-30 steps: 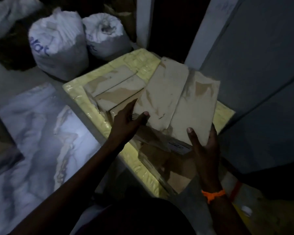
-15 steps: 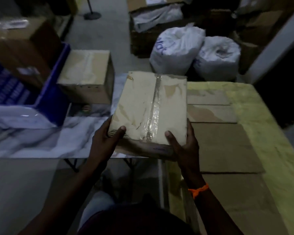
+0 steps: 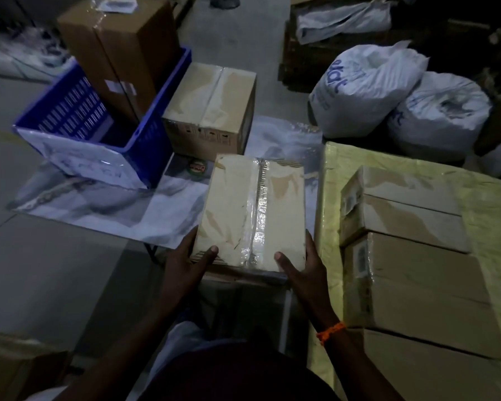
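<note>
While the left hand (image 3: 185, 266) and right hand (image 3: 301, 270) grip the box (image 3: 252, 215), their thumbs rest on top. A basket (image 3: 152, 151) stands to its left.

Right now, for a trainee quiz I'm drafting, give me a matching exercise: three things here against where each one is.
Things:
1. taped box
2. tall brown box
3. white sacks

Places:
A. standing in the blue crate
B. behind the yellow-wrapped stack
C. held by the left hand and right hand

Pairs: 1-C, 2-A, 3-B.
</note>
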A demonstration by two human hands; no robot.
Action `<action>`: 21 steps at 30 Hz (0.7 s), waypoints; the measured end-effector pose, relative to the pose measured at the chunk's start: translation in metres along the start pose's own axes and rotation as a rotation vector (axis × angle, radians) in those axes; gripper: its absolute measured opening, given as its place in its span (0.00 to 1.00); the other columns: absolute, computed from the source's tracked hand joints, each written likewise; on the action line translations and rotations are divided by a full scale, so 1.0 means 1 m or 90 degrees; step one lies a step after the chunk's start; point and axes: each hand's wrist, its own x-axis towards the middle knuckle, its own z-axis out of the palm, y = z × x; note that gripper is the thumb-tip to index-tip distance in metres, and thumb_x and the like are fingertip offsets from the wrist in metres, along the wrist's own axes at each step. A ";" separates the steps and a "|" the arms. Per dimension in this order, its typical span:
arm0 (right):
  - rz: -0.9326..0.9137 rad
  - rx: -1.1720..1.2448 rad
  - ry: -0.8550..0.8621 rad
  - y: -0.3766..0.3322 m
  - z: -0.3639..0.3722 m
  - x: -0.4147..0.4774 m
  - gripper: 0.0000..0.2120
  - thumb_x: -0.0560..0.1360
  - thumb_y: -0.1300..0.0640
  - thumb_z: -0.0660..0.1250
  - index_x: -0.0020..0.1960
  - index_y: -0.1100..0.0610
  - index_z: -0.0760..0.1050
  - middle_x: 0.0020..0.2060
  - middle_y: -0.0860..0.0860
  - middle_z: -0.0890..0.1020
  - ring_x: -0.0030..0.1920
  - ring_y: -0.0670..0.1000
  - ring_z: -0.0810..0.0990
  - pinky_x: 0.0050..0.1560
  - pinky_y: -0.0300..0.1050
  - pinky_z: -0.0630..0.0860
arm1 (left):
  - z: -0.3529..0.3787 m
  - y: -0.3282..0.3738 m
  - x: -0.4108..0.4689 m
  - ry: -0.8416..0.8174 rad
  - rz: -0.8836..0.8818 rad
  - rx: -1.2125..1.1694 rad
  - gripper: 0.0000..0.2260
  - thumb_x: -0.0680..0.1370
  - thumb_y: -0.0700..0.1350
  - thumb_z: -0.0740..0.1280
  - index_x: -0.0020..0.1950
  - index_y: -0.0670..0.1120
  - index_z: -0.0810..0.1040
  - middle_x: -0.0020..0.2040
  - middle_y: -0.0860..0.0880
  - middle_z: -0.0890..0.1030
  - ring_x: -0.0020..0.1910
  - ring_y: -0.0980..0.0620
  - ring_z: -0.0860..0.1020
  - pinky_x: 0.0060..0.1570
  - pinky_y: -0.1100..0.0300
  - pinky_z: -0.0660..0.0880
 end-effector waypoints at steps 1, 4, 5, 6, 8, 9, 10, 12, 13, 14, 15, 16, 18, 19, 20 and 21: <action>0.005 -0.007 0.001 0.003 0.001 0.000 0.37 0.76 0.50 0.75 0.80 0.47 0.62 0.70 0.43 0.76 0.67 0.36 0.75 0.61 0.28 0.74 | -0.001 0.000 0.002 -0.001 -0.007 -0.001 0.27 0.75 0.55 0.75 0.73 0.52 0.74 0.62 0.53 0.83 0.61 0.54 0.82 0.62 0.44 0.79; 0.019 -0.026 0.004 0.010 0.003 -0.001 0.38 0.76 0.52 0.76 0.81 0.47 0.61 0.70 0.44 0.75 0.66 0.34 0.74 0.60 0.27 0.74 | -0.005 -0.004 0.006 -0.005 -0.038 -0.005 0.29 0.72 0.58 0.76 0.71 0.55 0.75 0.62 0.54 0.83 0.61 0.54 0.82 0.61 0.44 0.80; 0.024 -0.026 0.010 0.011 0.003 -0.001 0.38 0.76 0.53 0.76 0.81 0.48 0.61 0.70 0.43 0.75 0.65 0.32 0.73 0.59 0.25 0.73 | -0.006 -0.006 0.007 -0.007 -0.045 0.000 0.27 0.72 0.58 0.76 0.70 0.56 0.75 0.61 0.55 0.83 0.61 0.55 0.81 0.61 0.44 0.80; 0.030 -0.025 0.021 0.013 0.004 0.000 0.38 0.76 0.53 0.76 0.80 0.48 0.62 0.69 0.42 0.75 0.64 0.30 0.73 0.58 0.24 0.73 | -0.008 -0.006 0.008 -0.008 -0.047 0.007 0.25 0.74 0.55 0.77 0.69 0.56 0.76 0.61 0.55 0.83 0.61 0.55 0.81 0.61 0.44 0.80; 0.036 -0.037 0.052 0.013 0.007 0.004 0.35 0.75 0.53 0.77 0.78 0.47 0.65 0.66 0.42 0.75 0.61 0.31 0.74 0.56 0.25 0.74 | -0.010 -0.007 0.014 -0.004 -0.047 0.012 0.20 0.77 0.48 0.76 0.67 0.54 0.77 0.61 0.54 0.83 0.61 0.54 0.81 0.61 0.43 0.80; 0.037 -0.045 0.071 0.013 0.008 0.008 0.34 0.75 0.53 0.77 0.77 0.46 0.66 0.65 0.42 0.75 0.60 0.34 0.75 0.56 0.28 0.75 | -0.011 -0.005 0.018 -0.003 -0.047 0.017 0.19 0.78 0.47 0.75 0.67 0.53 0.78 0.60 0.53 0.83 0.61 0.55 0.81 0.61 0.43 0.80; 0.033 -0.053 0.089 0.011 0.008 0.013 0.33 0.76 0.53 0.77 0.76 0.46 0.67 0.64 0.43 0.76 0.60 0.37 0.76 0.55 0.30 0.76 | -0.011 -0.002 0.024 -0.002 -0.044 0.028 0.18 0.78 0.45 0.75 0.67 0.51 0.78 0.61 0.52 0.83 0.60 0.57 0.81 0.60 0.44 0.80; 0.012 -0.076 0.118 0.007 0.009 0.029 0.30 0.76 0.54 0.76 0.74 0.50 0.69 0.63 0.45 0.77 0.59 0.45 0.78 0.52 0.27 0.76 | -0.012 0.007 0.039 -0.009 -0.026 0.065 0.19 0.78 0.44 0.74 0.69 0.48 0.78 0.61 0.51 0.83 0.58 0.60 0.80 0.61 0.47 0.80; 0.002 -0.090 0.126 0.004 0.008 0.039 0.28 0.76 0.55 0.76 0.74 0.52 0.70 0.63 0.46 0.77 0.60 0.46 0.77 0.51 0.25 0.74 | -0.011 0.012 0.049 -0.020 -0.015 0.084 0.20 0.78 0.44 0.74 0.70 0.47 0.77 0.63 0.51 0.82 0.58 0.59 0.80 0.61 0.49 0.80; -0.004 -0.102 0.130 0.001 0.007 0.051 0.27 0.76 0.56 0.76 0.73 0.54 0.71 0.63 0.47 0.78 0.61 0.47 0.77 0.50 0.24 0.73 | -0.011 0.018 0.059 -0.032 -0.003 0.101 0.21 0.78 0.44 0.73 0.71 0.47 0.76 0.64 0.50 0.81 0.59 0.56 0.80 0.60 0.51 0.79; -0.004 -0.114 0.129 -0.002 0.007 0.064 0.27 0.76 0.56 0.76 0.72 0.56 0.72 0.63 0.49 0.79 0.61 0.48 0.78 0.50 0.23 0.72 | -0.011 0.024 0.070 -0.041 0.012 0.114 0.22 0.79 0.44 0.73 0.72 0.46 0.75 0.65 0.49 0.81 0.60 0.54 0.80 0.60 0.52 0.79; 0.000 -0.124 0.127 -0.006 0.006 0.077 0.26 0.76 0.57 0.76 0.72 0.57 0.73 0.63 0.51 0.80 0.60 0.49 0.78 0.49 0.23 0.71 | -0.010 0.029 0.081 -0.048 0.027 0.124 0.22 0.79 0.45 0.73 0.72 0.46 0.74 0.66 0.48 0.80 0.61 0.52 0.80 0.60 0.52 0.79; 0.009 -0.140 0.129 -0.013 0.005 0.103 0.24 0.76 0.57 0.76 0.70 0.58 0.75 0.61 0.53 0.82 0.59 0.52 0.80 0.49 0.24 0.71 | -0.009 0.037 0.104 -0.061 0.039 0.132 0.23 0.79 0.46 0.73 0.74 0.46 0.74 0.67 0.48 0.80 0.63 0.51 0.79 0.60 0.51 0.79; 0.013 -0.143 0.133 -0.017 0.005 0.114 0.23 0.76 0.57 0.76 0.69 0.58 0.75 0.60 0.54 0.83 0.59 0.53 0.81 0.50 0.29 0.73 | -0.008 0.039 0.115 -0.066 0.024 0.131 0.24 0.79 0.48 0.73 0.74 0.46 0.74 0.67 0.48 0.80 0.63 0.50 0.80 0.61 0.49 0.79; 0.018 -0.140 0.136 -0.020 0.006 0.124 0.22 0.76 0.57 0.76 0.68 0.59 0.76 0.59 0.55 0.83 0.59 0.54 0.82 0.52 0.34 0.74 | -0.006 0.041 0.124 -0.073 0.002 0.132 0.25 0.79 0.50 0.73 0.74 0.47 0.74 0.67 0.48 0.81 0.63 0.49 0.80 0.62 0.47 0.79; 0.026 -0.137 0.136 -0.023 0.007 0.132 0.21 0.76 0.57 0.76 0.67 0.59 0.77 0.58 0.55 0.84 0.59 0.55 0.82 0.53 0.38 0.74 | -0.004 0.041 0.133 -0.084 -0.018 0.134 0.26 0.78 0.53 0.73 0.74 0.47 0.74 0.67 0.47 0.81 0.63 0.48 0.80 0.62 0.45 0.79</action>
